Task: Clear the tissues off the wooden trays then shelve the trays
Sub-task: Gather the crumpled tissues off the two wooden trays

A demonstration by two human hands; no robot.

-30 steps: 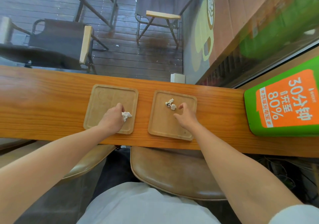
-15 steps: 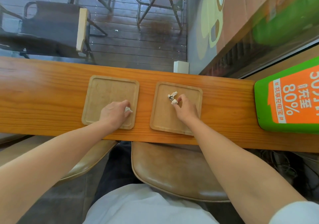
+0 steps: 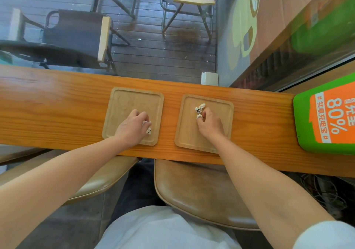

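Note:
Two square wooden trays lie side by side on a long wooden counter (image 3: 48, 110). My left hand (image 3: 132, 127) rests over the left tray (image 3: 126, 103), fingers closed around crumpled white tissue (image 3: 148, 127) that pokes out at its right side. Over the right tray (image 3: 222, 112), my right hand (image 3: 209, 123) pinches a small tissue scrap (image 3: 199, 116) between thumb and fingers. Another crumpled tissue piece with dark marks (image 3: 200, 108) lies on that tray just beyond my fingertips.
A green and orange box (image 3: 326, 118) stands on the counter at the right. A small white block (image 3: 209, 78) sits at the counter's far edge. Two brown leather stools (image 3: 201, 195) are under the near edge. Chairs stand beyond the glass.
My left hand closed further over the tissue on the left tray. My right hand reached forward to the tissue pieces and pinched the nearer scrap.

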